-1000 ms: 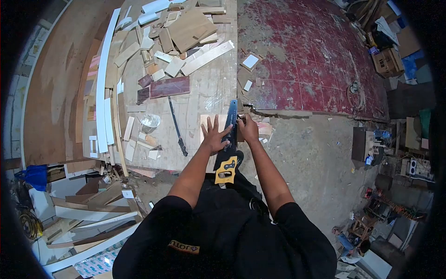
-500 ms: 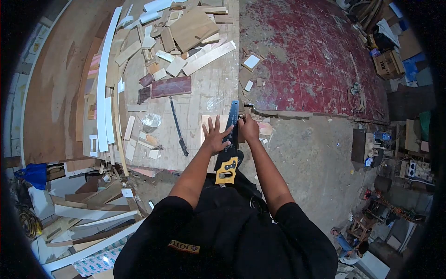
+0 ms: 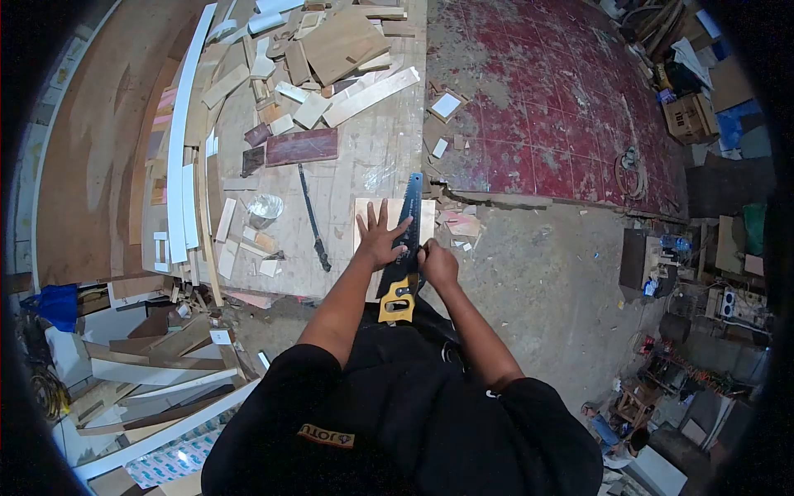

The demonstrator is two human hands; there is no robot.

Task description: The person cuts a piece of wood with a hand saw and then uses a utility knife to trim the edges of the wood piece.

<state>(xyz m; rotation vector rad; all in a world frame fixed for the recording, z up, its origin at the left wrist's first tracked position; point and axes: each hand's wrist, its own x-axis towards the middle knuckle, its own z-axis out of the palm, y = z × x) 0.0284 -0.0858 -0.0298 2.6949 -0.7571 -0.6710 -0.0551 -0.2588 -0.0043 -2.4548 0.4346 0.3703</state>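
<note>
A handsaw (image 3: 413, 200) with a dark blade and yellow-black handle lies over a small light wooden board (image 3: 428, 217) at the table's edge, its handle toward my body. My left hand (image 3: 380, 245) lies flat with fingers spread, pressing on the board, thumb and index finger on the blade. On the blade's other side, my right hand (image 3: 438, 264) is closed in a pinch beside the straight edge. Whatever its fingertips hold is too small or hidden to make out.
The wooden table (image 3: 356, 178) carries a dark bar (image 3: 311, 217), a reddish-brown block (image 3: 302, 147), a plastic-wrapped cup (image 3: 265, 208) and piled wood offcuts (image 3: 339, 41). Long white strips (image 3: 188, 124) lie along the left. A person (image 3: 624, 446) is at lower right.
My right hand has moved down along the blade, toward my body. My left hand stays spread on the board and saw. The whole view has shifted slightly.
</note>
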